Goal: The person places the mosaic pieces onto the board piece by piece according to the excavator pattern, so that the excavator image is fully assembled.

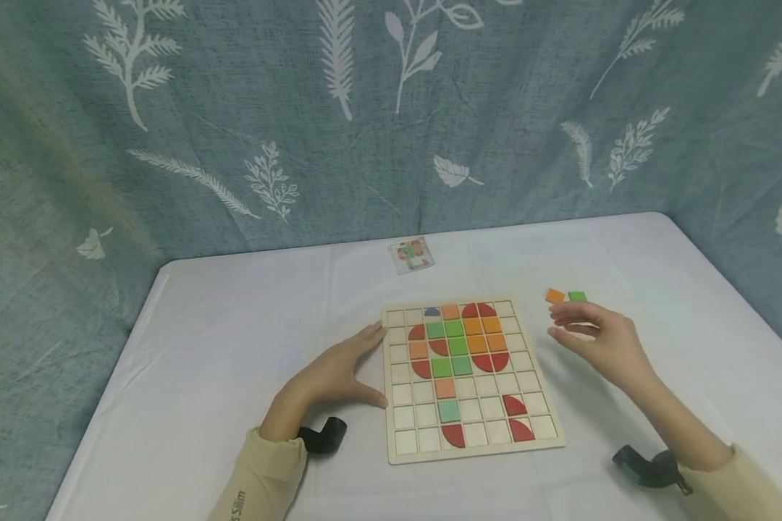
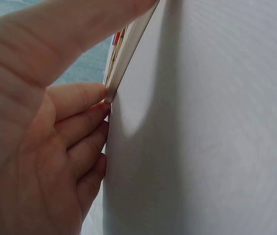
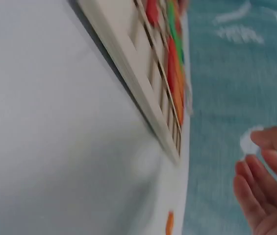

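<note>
A square wooden grid board (image 1: 402, 438) lies on the white table, with red rounded pieces and orange, green and blue pieces set in its cells. My left hand (image 1: 339, 369) rests at the board's left edge, thumb and fingers spread and fingertips touching the side; the left wrist view shows the fingertips against that wooden edge (image 2: 131, 46). Raised to the right of the board is my right hand (image 1: 602, 340), its fingers loosely bent and nothing visible between them. Just beyond its fingertips lie an orange square tile (image 1: 555, 295) and a green tile (image 1: 578, 296).
A small pattern card (image 1: 411, 255) lies behind the board, printed with a similar coloured layout. A teal curtain (image 1: 365, 159) with white leaf prints hangs behind the table (image 1: 254, 311). Dark wrist cameras (image 1: 652, 469) are strapped on both wrists.
</note>
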### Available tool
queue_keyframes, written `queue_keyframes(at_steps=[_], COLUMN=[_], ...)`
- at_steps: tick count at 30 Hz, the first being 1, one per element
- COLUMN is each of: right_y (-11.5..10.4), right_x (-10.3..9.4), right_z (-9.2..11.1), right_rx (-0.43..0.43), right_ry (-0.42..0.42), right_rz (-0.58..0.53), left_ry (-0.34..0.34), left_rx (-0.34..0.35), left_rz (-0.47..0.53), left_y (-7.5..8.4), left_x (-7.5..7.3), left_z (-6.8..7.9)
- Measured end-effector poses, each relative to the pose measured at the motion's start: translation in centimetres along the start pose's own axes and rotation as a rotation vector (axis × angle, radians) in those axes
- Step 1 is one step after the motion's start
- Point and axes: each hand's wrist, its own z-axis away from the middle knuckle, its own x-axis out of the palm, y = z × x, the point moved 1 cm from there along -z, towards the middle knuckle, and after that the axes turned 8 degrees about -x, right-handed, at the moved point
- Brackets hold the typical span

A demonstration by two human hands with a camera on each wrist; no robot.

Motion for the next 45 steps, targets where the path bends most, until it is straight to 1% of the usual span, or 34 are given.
queue_keyframes(at_steps=[2, 4, 5, 6, 8, 13, 16, 18, 20, 22, 24, 30, 33, 37, 41, 45], right_y=[-3.5, -6.8, -7.9, -8.6, -9.4, -10.1, -10.7, -11.1, -11.4, -11.5, -11.5, -11.4, -11.4, -11.3, -11.1, -11.0], right_x=[-0.2, -0.3, -0.2, 0.0, 0.2, 0.5, 1.0, 1.4, 1.8, 2.0, 2.1, 2.3, 2.4, 2.4, 2.3, 2.2], right_z=[0.4, 1.1, 1.4, 1.7, 2.2, 3.4, 4.4, 5.0, 5.3, 5.4, 5.5, 5.7, 5.7, 5.6, 5.3, 5.1], right_rx=[-0.073, -0.152, -0.182, -0.212, -0.242, -0.241, -0.308, -0.368, -0.390, -0.386, -0.372, -0.412, -0.404, -0.388, -0.393, -0.385], right_ry=[-0.047, -0.130, -0.170, -0.204, -0.252, -0.296, -0.330, -0.345, -0.346, -0.343, -0.343, -0.291, -0.281, -0.305, -0.336, -0.384], right_rz=[-0.011, -0.046, -0.059, -0.068, -0.086, -0.119, -0.115, -0.075, -0.021, 0.017, 0.024, 0.063, 0.097, 0.109, 0.079, 0.087], left_ry=[0.001, 0.003, 0.004, 0.006, 0.011, 0.006, 0.005, 0.009, 0.013, 0.013, 0.011, 0.014, 0.015, 0.020, 0.020, 0.017], left_rx=[0.004, 0.006, 0.007, 0.008, 0.008, 0.004, 0.015, 0.020, 0.027, 0.022, 0.025, 0.028, 0.029, 0.025, 0.024, 0.023], left_rz=[0.000, 0.002, 0.002, 0.001, 0.000, 0.006, 0.009, 0.013, 0.017, 0.015, 0.016, 0.009, 0.013, 0.015, 0.018, 0.019], left_y=[0.1, 0.1, 0.1, 0.1, 0.1, 0.0, -0.1, -0.1, -0.2, -0.2, -0.2, -0.2, -0.2, -0.4, -0.4, -0.4], left_x=[0.0, 0.1, 0.1, 0.1, 0.1, 0.2, 0.4, 0.5, 0.4, 0.4, 0.3, 0.3, 0.3, 0.3, 0.4, 0.5], left_z=[0.0, 0.1, 0.1, 0.1, 0.1, 0.2, 0.1, 0.2, 0.2, 0.2, 0.3, 0.3, 0.3, 0.3, 0.3, 0.3])
